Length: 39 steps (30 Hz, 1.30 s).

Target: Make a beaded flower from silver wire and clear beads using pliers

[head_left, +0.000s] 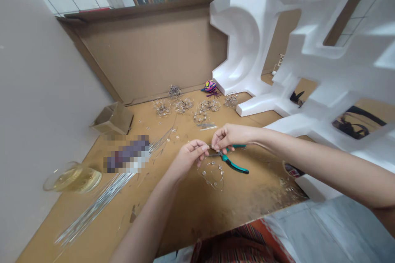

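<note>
My left hand (194, 153) is closed, thumb and forefinger pinching a thin wire (210, 146). Close by on the right, my right hand (224, 137) pinches the same short wire from the other side. Below the right fingers is a pair of pliers (236, 167) with teal and black handles, spread apart; I cannot tell whether those fingers touch it. A wire ring with clear beads (212, 174) hangs or lies just under both hands, on or above the brown tabletop (185, 213). Whether the pinched wire belongs to that ring is unclear.
Several beaded wire bundles (184, 106) lie farther back, near a colourful patterned ornament (210, 86). At left are long straight wires (101, 201), a glass cup (74, 177) and a small cardboard box (113, 118). White foam packing (247, 41) stands along the right.
</note>
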Motion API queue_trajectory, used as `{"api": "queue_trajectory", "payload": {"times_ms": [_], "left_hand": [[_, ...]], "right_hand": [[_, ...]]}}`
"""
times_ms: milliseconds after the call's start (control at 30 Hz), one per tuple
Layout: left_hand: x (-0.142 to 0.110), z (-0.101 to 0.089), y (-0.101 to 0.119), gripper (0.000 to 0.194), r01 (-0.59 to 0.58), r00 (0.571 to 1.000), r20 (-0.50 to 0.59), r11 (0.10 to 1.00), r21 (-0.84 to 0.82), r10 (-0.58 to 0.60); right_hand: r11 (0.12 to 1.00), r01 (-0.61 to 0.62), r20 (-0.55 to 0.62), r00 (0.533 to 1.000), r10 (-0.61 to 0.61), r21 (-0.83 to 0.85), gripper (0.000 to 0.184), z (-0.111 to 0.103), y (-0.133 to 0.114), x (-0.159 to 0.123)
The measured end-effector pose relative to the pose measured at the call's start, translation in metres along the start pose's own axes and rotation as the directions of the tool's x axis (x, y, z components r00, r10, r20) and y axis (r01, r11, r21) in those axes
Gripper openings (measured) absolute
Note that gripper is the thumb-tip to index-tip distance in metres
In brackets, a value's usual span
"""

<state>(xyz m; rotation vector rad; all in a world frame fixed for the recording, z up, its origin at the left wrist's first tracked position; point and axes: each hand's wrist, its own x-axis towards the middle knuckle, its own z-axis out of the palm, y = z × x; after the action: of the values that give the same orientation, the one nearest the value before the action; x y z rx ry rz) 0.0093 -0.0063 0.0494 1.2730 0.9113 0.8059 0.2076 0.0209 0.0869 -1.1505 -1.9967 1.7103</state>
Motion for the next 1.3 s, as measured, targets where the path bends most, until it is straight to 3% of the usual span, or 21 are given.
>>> {"api": "queue_trajectory", "payload": {"times_ms": [167, 467, 867, 1133, 1233, 1300], "left_hand": [[0.001, -0.002, -0.005, 0.027, 0.013, 1.000, -0.015, 1.000, 0.004, -0.013], [0.009, -0.006, -0.016, 0.028, -0.072, 0.994, -0.077, 0.997, 0.006, 0.072], [0.010, -0.006, -0.027, 0.028, -0.021, 0.994, -0.110, 0.999, -0.042, 0.016], [0.006, -0.003, -0.028, 0.027, -0.027, 0.977, -0.209, 0.998, 0.054, 0.037], [0.005, -0.005, -0.030, 0.027, 0.002, 0.977, -0.215, 0.998, 0.057, 0.010], [0.005, -0.006, -0.030, 0.027, 0.023, 0.973, -0.229, 0.999, 0.046, -0.012]], "right_hand": [[0.992, -0.006, -0.045, 0.999, 0.000, -0.125, 0.014, 0.003, 0.002, 0.003], [0.998, 0.016, -0.290, 0.957, -0.032, -0.056, 0.006, 0.021, 0.011, 0.012], [0.998, -0.035, -0.216, 0.976, 0.025, -0.045, 0.016, 0.019, 0.020, 0.011], [0.999, -0.019, -0.191, 0.981, 0.028, 0.047, 0.022, 0.029, 0.021, 0.021], [0.997, -0.031, -0.178, 0.984, 0.019, -0.064, 0.026, 0.027, 0.022, 0.012], [0.947, -0.027, -0.216, 0.975, -0.046, -0.320, 0.030, 0.023, 0.028, 0.001]]}}
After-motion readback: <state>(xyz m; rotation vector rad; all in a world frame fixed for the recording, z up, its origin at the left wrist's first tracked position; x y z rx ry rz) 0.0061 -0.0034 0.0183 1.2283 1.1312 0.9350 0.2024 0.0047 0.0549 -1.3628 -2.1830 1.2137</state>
